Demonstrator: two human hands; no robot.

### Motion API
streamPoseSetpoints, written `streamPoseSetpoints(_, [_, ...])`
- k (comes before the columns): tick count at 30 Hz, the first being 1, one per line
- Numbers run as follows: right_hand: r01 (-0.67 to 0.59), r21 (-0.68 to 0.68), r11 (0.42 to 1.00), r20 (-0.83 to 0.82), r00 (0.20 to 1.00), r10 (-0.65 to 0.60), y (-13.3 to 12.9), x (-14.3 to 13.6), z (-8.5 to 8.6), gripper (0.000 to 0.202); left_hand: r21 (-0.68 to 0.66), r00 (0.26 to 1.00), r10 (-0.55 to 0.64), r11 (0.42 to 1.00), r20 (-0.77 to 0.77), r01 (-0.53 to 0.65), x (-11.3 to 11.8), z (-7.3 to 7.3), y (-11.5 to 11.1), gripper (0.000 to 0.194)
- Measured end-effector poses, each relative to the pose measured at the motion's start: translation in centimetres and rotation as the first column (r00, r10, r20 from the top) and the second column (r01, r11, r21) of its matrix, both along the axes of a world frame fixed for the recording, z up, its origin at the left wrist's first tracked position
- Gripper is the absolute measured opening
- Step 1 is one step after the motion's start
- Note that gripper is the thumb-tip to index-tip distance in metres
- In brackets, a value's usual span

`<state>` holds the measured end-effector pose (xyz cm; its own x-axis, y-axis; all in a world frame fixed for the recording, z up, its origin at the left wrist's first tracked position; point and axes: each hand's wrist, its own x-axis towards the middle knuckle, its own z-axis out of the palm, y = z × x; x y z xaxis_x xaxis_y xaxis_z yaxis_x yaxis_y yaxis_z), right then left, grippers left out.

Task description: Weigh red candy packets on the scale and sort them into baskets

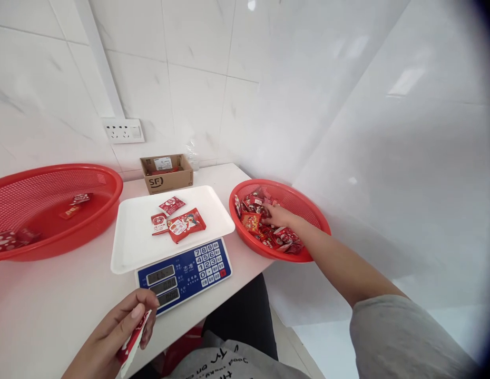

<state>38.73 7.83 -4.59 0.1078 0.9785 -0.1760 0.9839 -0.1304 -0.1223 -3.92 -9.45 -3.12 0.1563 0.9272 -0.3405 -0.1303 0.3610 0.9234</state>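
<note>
My left hand (118,331) is closed around a red and white packet (135,337), thumb on top, at the front edge of the table beside the scale. The packet is seen edge-on and partly covered by the fingers. My right hand (280,216) reaches into the right red plastic basket (308,208), its fingers stretched out over a heap of small red snack packets (268,237); the fingertips partly sink among them. Between my hands stands a digital scale (185,273) with a white tray (130,237). On that tray lie a large red packet (187,225) and smaller packets (172,205).
A larger red basket (106,184) with several packets stands at the left. Behind the scale sits an open cardboard box (172,182) with red contents. Tiled walls border the table (82,295) at the back and right. A socket (124,130) is on the wall.
</note>
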Motion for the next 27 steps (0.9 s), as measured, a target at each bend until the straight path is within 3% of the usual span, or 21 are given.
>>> streamPoseSetpoints(5, [0.010,0.028,1.000,-0.061,0.998,-0.008,0.3,-0.4,0.2,0.033,-0.008,1.000,-0.006,1.000,-0.012,0.006,-0.6,-0.4,-0.1,0.038])
streamPoseSetpoints(9, [0.049,0.119,0.992,-0.200,0.979,-0.024,-0.2,-0.6,2.5,0.034,-0.024,1.000,0.007,1.000,0.016,-0.007,-1.2,-1.0,-0.1,0.037])
streamPoseSetpoints(12, [0.043,0.208,0.977,-0.342,0.939,0.031,-0.5,-2.2,4.4,0.039,-0.023,0.999,-0.016,1.000,0.030,0.016,-1.1,-1.1,0.1,0.035])
streamPoseSetpoints(16, [0.030,0.270,0.962,-0.534,0.836,0.124,-0.1,-6.4,5.9,0.040,0.019,0.996,-0.090,0.996,0.030,0.089,-0.8,-1.3,0.3,0.035])
streamPoseSetpoints(20, [-0.005,0.228,0.974,-0.690,0.704,0.166,0.5,-11.8,6.6,0.033,0.051,0.987,-0.155,0.987,0.041,0.153,-1.1,-1.7,0.2,0.034])
streamPoseSetpoints(27, [-0.105,0.185,0.977,-0.699,0.685,0.206,2.7,-18.7,5.7,0.031,0.045,0.993,-0.109,0.993,0.049,0.106,-2.2,-1.4,-1.1,0.034])
